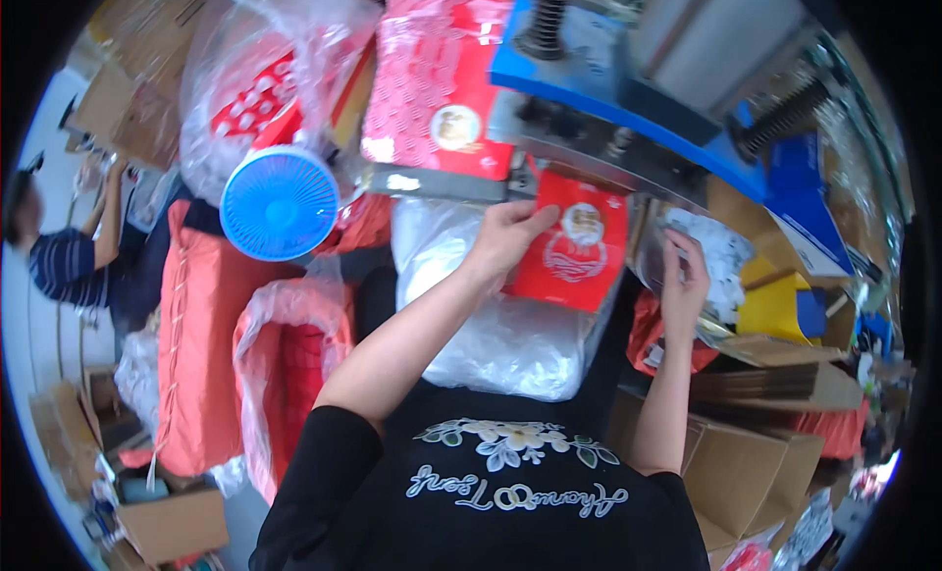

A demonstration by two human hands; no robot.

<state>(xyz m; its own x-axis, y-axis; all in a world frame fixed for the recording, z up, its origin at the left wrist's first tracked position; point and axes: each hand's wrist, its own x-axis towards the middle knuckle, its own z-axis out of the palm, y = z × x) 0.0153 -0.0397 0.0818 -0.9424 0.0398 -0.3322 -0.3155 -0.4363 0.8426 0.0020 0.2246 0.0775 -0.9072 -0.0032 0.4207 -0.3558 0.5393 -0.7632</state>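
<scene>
My left hand grips the left edge of a flat red envelope, thumb on top. A round cream emblem and pale line print show on its face. It is held at the front of a press with a blue plate, above a clear plastic-wrapped bundle. My right hand is raised to the right of the envelope, apart from it. Its fingers are bent and somewhat apart, and I see nothing held in them. Beside it lies a heap of white and clear plastic scraps.
Pink-and-red printed packets lie left of the press. A blue fan stands before a clear bag. Red sacks are at left, cardboard boxes at right. Another person works at far left.
</scene>
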